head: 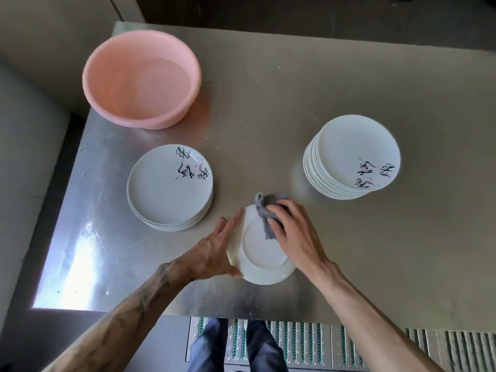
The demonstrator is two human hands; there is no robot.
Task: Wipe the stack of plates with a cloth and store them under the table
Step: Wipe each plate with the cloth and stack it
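Basin (139,119), pink plastic, stands at the far left corner of the steel table (295,89), with what looks like a shallow layer of water inside. Nearer the front edge, and slightly to the right of the basin, sits the left stack (170,187) of white plates. This stack is low, and its top plate faces up, showing black and pink brush markings near the far rim.

To the right of it, the left hand (212,253) grasps a single white plate (261,260) by its left rim. The fingers lie extended along the rim and the thumb hooks the lower edge. The plate is positioned close to the front edge of the table, between the two stacks, with its underside and foot ring turned toward the person. Whether it rests on the table or is lifted clear of it cannot be determined.

A grey cloth (265,213) lies bunched over the upper part of the plate. The right hand (295,234) clasps this cloth, with the fingers curled over it and pressing it against the plate.

Further right and further back stands the right stack (351,157), noticeably taller, its top plate bearing the same style of markings. Below the table edge, dark trousers (236,345) and a metal floor grating (308,345) are visible
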